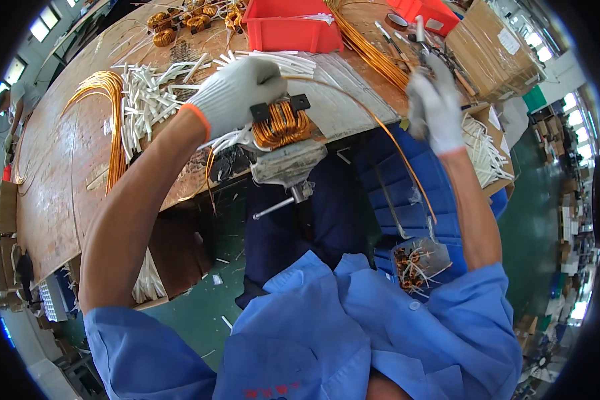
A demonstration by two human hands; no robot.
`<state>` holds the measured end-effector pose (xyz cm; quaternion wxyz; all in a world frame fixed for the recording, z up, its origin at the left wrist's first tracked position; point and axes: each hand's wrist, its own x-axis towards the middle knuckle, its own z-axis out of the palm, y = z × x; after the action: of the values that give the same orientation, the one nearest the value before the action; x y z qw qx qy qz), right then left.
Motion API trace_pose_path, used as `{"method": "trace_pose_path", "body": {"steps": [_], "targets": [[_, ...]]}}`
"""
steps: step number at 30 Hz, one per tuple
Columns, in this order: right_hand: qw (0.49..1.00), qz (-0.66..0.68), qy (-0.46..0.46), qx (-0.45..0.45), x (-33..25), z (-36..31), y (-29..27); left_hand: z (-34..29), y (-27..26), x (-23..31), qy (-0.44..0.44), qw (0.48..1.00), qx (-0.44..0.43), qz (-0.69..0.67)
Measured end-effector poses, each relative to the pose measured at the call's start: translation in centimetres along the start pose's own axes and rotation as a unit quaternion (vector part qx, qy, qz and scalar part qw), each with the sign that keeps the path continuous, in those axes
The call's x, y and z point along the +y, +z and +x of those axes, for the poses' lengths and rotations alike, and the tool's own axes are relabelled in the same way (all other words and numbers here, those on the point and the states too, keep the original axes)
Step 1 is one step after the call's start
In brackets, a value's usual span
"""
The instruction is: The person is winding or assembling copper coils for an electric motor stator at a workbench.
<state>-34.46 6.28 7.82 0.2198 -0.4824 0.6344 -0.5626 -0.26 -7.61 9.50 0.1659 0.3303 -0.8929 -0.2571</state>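
My left hand [241,93], in a white knitted glove with an orange cuff, is closed at the top of a copper-wound coil [281,125]. A single copper wire [373,115] runs out from its fist, arches right and hangs down past the table edge. The coil has black end blocks and sits on a worn metal vise [289,162] with a bar handle. My right hand [437,107], gloved too, is raised at the right beside the tools and apart from the coil. Motion blurs its fingers, so any hold is unclear.
White sleeve pieces [150,97] and bundled copper wires [117,127] lie left. Behind are finished coils [197,23] and a red bin [292,30]. At right stand a cardboard box [493,50], a box of white tubes [483,153] and a blue crate [413,180].
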Motion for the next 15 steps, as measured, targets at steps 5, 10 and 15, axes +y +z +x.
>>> {"method": "trace_pose_path", "body": {"steps": [5, 10, 15], "targets": [[0.989, 0.090, -0.007, -0.120, -5.7, -15.2, -2.9, 2.3, 1.9, -0.2, -0.080, 0.969, 0.232, 0.012], [0.963, -0.004, 0.060, -0.263, -3.7, -25.1, 0.8, 5.8, 2.6, -0.7, -0.102, 0.929, 0.352, -0.060], [0.927, 0.157, 0.240, -0.244, -4.4, -22.0, 7.1, 7.4, 3.3, -2.5, -0.122, 0.921, 0.361, -0.084]]}}
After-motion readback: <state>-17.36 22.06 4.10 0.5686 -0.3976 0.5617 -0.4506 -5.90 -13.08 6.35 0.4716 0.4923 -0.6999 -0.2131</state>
